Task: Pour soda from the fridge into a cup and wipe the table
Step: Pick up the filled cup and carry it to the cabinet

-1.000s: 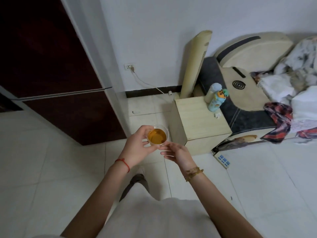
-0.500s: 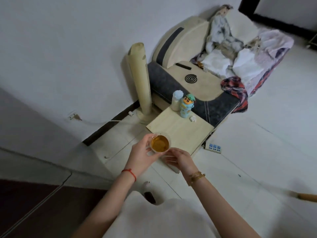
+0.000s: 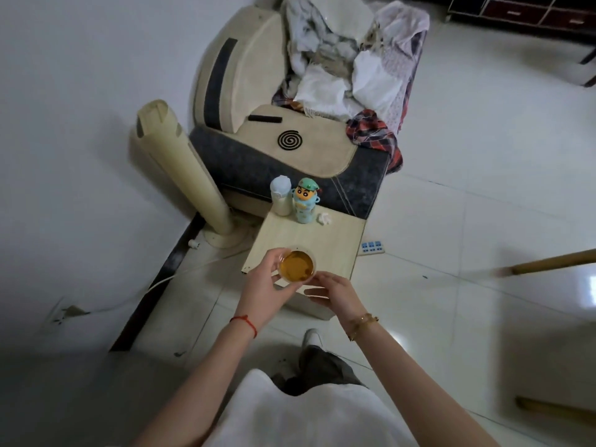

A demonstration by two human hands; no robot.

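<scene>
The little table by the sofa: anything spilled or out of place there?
No spill shows on the table. A crumpled white scrap lies beside the cartoon bottle. The full cup is in the left hand, not set down.

One cup [image 3: 296, 265] of amber soda, two hands: left hand [image 3: 263, 293], right hand [image 3: 335, 293]. One small table [image 3: 322, 240] bearing two bottles, a white bottle [image 3: 280, 195] and a cartoon bottle [image 3: 304, 204], plus one crumpled tissue [image 3: 324, 218]. One tower fan [image 3: 183, 175], one power strip [image 3: 372, 246], one mosquito coil [image 3: 289, 140].
</scene>
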